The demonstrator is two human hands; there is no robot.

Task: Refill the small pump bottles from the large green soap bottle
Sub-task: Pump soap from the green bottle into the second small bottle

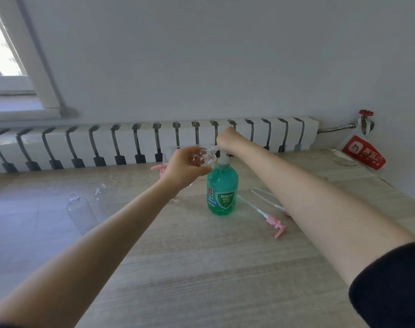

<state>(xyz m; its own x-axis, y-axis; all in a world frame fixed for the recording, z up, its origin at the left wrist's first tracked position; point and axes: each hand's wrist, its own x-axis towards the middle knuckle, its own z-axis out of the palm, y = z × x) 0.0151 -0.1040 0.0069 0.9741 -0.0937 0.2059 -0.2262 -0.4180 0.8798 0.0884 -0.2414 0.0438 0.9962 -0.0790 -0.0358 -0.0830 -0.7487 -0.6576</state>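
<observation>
The large green soap bottle [221,188] stands upright on the wooden table [201,256]. My right hand [227,139] rests on top of its pump head, which the hand hides. My left hand [185,166] grips a small clear bottle [207,156], tilted with its open neck up against the green bottle's pump. Two more small clear bottles stand uncapped at the left, one nearer [80,211] and one farther back [100,190]. A pink pump top with a long white tube [272,221] lies to the right of the green bottle.
Another pink pump top [159,168] lies behind my left hand. A white radiator [154,143] runs along the wall behind the table. A red and white plastic bag [362,152] hangs from a red valve [366,113] at the right. A window is at upper left.
</observation>
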